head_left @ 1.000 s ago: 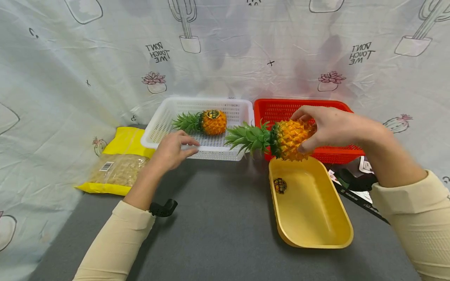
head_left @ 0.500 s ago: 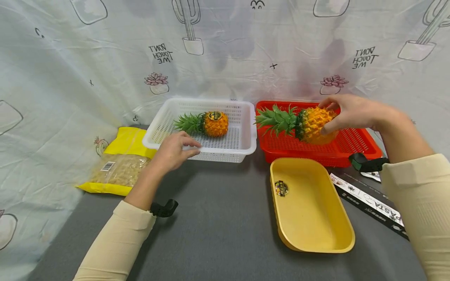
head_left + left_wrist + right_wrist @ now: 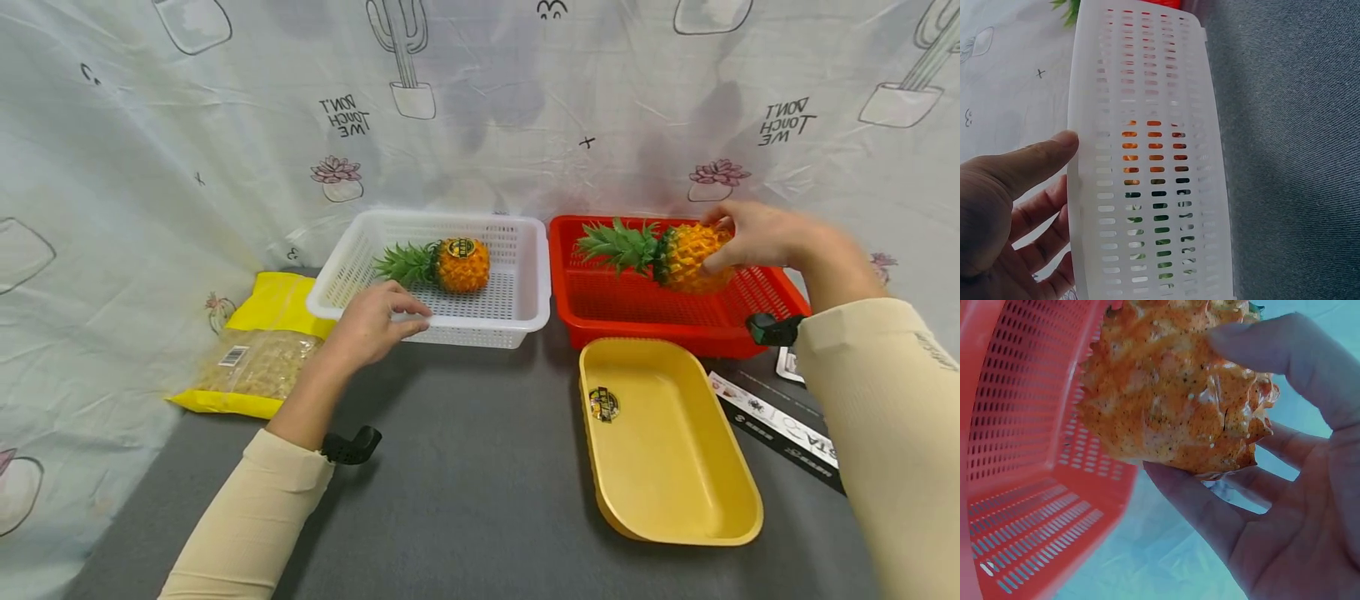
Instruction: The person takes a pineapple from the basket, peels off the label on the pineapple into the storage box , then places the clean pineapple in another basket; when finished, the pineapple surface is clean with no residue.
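Observation:
My right hand (image 3: 765, 237) grips a toy-like orange pineapple (image 3: 693, 254) by its base, its green crown pointing left, over the red plastic basket (image 3: 592, 321). In the right wrist view, thumb and fingers curl around the spiky fruit (image 3: 1172, 387), beside the red basket's slotted wall (image 3: 1029, 387). The left hand (image 3: 371, 325) is at the front rim of the white plastic basket (image 3: 528, 312); the left wrist view has its thumb (image 3: 1041, 159) on the rim and the fingers behind it. Inside that basket lies a second pineapple (image 3: 462, 271) with a round label.
A yellow plastic tub (image 3: 667, 467) stands in front of the red basket. To its right lies a pasta box (image 3: 780, 425), partly under the right arm. A yellow bag of pasta (image 3: 262, 358) leans left of the white basket. A printed curtain (image 3: 480, 100) hangs behind.
My right hand has carried the pineapple right and back, from the front edge of the red basket to above its inside. The left hand stays at the white basket's rim.

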Demonstrator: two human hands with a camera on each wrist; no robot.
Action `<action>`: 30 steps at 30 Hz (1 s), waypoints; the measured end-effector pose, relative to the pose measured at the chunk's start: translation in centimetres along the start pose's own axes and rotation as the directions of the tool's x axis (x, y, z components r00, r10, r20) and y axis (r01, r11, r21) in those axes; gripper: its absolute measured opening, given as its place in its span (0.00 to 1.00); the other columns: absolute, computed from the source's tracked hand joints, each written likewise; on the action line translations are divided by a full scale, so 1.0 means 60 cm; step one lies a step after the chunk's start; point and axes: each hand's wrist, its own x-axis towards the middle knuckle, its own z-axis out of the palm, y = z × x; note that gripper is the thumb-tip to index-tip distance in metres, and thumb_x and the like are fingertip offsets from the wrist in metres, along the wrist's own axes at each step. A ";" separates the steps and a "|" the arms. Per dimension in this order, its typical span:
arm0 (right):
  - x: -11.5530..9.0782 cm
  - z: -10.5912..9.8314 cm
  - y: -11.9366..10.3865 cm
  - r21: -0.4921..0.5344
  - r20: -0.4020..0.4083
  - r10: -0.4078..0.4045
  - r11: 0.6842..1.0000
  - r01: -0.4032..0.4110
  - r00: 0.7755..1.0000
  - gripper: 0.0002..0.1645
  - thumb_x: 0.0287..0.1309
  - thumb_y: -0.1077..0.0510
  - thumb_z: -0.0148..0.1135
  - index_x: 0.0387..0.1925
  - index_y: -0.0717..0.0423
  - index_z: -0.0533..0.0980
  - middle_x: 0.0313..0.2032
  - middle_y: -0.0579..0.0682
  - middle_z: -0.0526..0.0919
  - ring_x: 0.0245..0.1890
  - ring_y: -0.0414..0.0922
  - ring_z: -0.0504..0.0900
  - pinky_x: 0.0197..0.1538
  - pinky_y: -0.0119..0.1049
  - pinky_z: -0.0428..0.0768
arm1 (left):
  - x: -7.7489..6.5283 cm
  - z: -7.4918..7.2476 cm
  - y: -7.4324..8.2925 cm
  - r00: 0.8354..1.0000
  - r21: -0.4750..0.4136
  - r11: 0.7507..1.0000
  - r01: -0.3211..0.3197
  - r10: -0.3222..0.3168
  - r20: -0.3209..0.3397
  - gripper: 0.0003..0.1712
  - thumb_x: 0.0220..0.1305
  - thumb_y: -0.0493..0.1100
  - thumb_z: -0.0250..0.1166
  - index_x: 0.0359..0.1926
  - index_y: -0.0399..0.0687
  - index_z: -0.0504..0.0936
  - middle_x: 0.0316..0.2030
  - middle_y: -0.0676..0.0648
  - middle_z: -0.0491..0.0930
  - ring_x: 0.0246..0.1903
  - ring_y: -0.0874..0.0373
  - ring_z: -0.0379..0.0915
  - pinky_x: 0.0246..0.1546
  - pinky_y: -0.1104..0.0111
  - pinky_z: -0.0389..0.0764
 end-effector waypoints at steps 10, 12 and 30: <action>0.027 0.011 0.038 0.136 0.054 0.064 0.988 -0.071 0.996 0.45 0.60 0.66 0.65 0.70 0.77 0.51 0.61 0.78 0.59 0.42 0.61 0.81 0.39 0.53 0.88 | 0.008 0.003 0.010 1.000 -0.024 1.000 -0.018 0.017 -0.008 0.11 0.65 0.43 0.73 0.46 0.47 0.92 0.43 0.43 0.84 0.45 0.45 0.77 0.46 0.53 0.76; 0.029 0.016 0.047 0.146 0.071 0.081 0.985 -0.091 0.994 0.45 0.60 0.67 0.65 0.70 0.78 0.51 0.61 0.79 0.58 0.38 0.58 0.82 0.38 0.52 0.89 | 0.012 0.005 0.012 1.000 -0.030 0.999 -0.028 0.028 -0.008 0.11 0.65 0.43 0.73 0.46 0.47 0.92 0.43 0.43 0.85 0.46 0.45 0.77 0.46 0.53 0.76; 0.080 0.038 0.084 0.134 0.122 0.147 0.977 -0.163 0.981 0.48 0.61 0.61 0.65 0.74 0.69 0.51 0.64 0.76 0.59 0.44 0.62 0.82 0.43 0.52 0.87 | 0.011 0.000 0.016 1.000 -0.039 0.999 0.000 0.000 0.004 0.11 0.65 0.44 0.74 0.46 0.48 0.92 0.44 0.44 0.85 0.47 0.45 0.77 0.48 0.53 0.77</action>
